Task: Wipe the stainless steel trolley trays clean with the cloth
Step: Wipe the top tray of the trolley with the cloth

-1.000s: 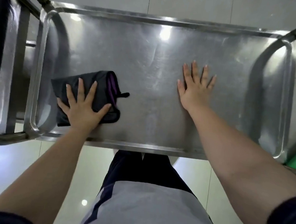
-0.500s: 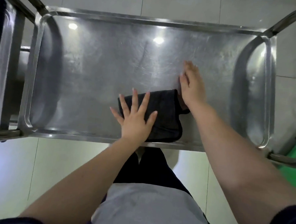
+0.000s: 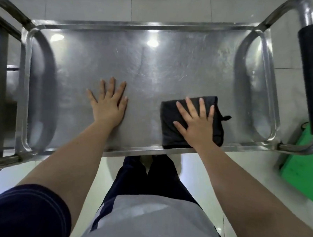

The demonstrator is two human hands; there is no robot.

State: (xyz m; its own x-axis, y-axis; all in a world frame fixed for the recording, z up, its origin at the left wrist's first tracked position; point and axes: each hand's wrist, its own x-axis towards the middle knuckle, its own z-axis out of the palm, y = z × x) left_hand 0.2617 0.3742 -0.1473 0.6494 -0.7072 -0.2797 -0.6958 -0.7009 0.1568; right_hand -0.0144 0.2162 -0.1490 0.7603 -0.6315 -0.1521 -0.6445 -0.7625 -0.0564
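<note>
Utility room, tiled floor (image 3: 85, 4), steel trolley (image 3: 138, 25)

tray (image 3: 155, 64) centre open, handle grip (image 3: 312, 77) right

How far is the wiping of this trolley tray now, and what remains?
Done: the cloth has crossed the near strip of the tray from its left end. In hand: the right hand presses it flat near the right end; the left hand rests flat on bare steel. Left: the right end, and probably the far half; other trays cannot be judged from here.
</note>
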